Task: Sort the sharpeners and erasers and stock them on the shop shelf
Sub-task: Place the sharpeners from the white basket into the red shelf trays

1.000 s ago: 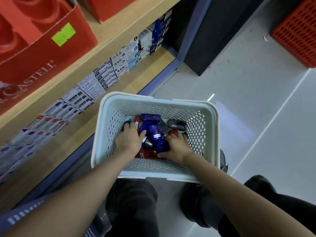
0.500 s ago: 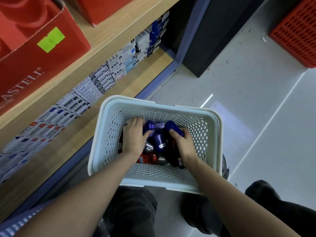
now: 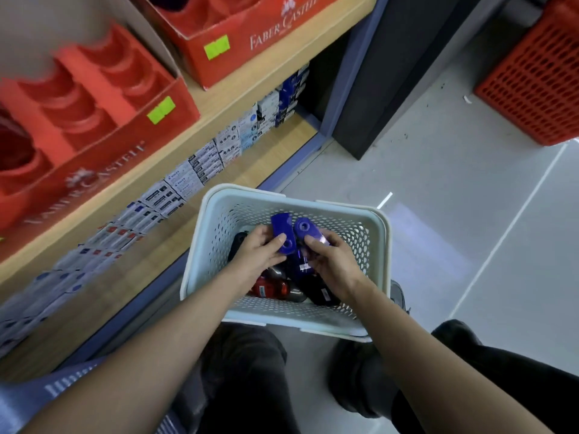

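From the head view we counted two hands, both inside one pale perforated basket (image 3: 383, 236) that sat just below centre, toward 6 o'clock. The left hand (image 3: 258, 253) pinched a first blue piece (image 3: 282, 231) between thumb and curled fingers. The right hand (image 3: 333, 266) gripped a second blue piece (image 3: 304, 227) with the thumb laid on it. The two pieces stood side by side, almost touching (sharpener or eraser, we could not tell). A third blue piece (image 3: 301, 265) with a white label lay lower down between the hands. Beneath them we counted one red item (image 3: 270, 288), a black item (image 3: 322, 294) toward 5 o'clock and a second black item (image 3: 238, 244) toward 9 o'clock.

On the wooden shelf (image 3: 219, 114) stood a red display box (image 3: 94, 142) at 10 o'clock and a second red display box (image 3: 250, 29) at 12 o'clock; each bore one green sticker (image 3: 161, 109). Under that board a row of small white packs (image 3: 194, 173) ran from 8 o'clock up toward 12 o'clock. A dark pillar (image 3: 391, 73) rose at 1 o'clock, and one red mesh crate (image 3: 539, 76) sat at 2 o'clock on the grey floor (image 3: 454, 214). Both forearms crossed the basket's near rim, and the hands covered much of what lay inside.

The nearer display box was blurred, the print on the packs was too small to read, and the crate was cut off by the frame's edge.
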`<state>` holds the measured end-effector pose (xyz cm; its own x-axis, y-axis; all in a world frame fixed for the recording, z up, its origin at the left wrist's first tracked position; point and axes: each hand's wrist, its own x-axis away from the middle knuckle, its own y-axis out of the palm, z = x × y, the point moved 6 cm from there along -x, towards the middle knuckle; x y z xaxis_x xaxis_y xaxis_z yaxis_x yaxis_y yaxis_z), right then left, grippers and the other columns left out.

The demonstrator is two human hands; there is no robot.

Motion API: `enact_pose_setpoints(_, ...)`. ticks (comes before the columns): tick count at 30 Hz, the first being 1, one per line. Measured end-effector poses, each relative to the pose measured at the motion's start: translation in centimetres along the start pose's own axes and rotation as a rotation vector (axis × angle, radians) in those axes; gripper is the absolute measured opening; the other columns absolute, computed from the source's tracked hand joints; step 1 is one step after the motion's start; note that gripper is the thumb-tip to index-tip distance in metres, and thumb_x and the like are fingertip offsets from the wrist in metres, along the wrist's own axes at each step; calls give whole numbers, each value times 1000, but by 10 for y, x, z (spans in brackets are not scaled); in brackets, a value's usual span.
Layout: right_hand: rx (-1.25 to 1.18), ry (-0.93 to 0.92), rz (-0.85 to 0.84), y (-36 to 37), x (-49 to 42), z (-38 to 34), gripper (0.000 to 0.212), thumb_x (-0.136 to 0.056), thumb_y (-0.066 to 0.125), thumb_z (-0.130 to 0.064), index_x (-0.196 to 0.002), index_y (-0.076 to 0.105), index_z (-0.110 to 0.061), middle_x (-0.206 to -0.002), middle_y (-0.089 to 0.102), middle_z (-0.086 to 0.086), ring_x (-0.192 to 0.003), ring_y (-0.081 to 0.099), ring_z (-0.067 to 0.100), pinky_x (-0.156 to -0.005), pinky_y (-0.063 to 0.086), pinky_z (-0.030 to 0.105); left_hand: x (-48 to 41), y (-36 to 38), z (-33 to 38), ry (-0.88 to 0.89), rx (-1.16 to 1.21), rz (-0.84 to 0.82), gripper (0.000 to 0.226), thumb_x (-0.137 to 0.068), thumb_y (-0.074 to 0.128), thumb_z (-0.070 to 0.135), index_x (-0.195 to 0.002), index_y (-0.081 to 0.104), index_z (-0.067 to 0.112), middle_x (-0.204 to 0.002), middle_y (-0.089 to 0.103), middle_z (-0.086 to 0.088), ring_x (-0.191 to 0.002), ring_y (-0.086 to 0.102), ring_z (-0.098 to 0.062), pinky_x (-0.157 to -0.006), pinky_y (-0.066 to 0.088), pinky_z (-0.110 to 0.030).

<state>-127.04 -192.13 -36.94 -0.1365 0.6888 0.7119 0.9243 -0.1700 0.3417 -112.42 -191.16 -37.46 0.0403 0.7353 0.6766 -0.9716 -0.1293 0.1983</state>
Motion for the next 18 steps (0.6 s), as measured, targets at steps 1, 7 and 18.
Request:
enact_pose_setpoints(1, -7, -8, -30, 6, 7, -8, 21, -84, 61, 4, -97, 51, -8, -83, 67, 8, -62, 59, 15, -56, 51, 23, 10, -2, 9, 7, 57, -16, 33, -93, 54, 8, -125, 47, 11, -115, 63, -7, -90, 68, -17, -81, 55, -28)
enact_pose_setpoints(7, 215, -112, -184, 52, 65, -63, 19, -82, 67, -15, -96, 56, -13, -73, 58, 8, -55, 46, 14, -58, 37, 29, 88, -18, 76, 165, 8, 28, 36, -90, 58, 3, -120, 46, 18, -100, 65, -6, -76, 67, -6, -67, 52, -16)
enact_pose_setpoints(18, 501, -505, -437, 205, 158, -158, 20, -89, 62, -11, -100, 45, -10, -73, 55, 6, -54, 50, 12, -52, 41, 24, 236, -61, 185, 679, -309, 309, 36, -78, 69, -3, -86, 44, 21, -90, 61, 3, -75, 58, -12, -66, 46, -17)
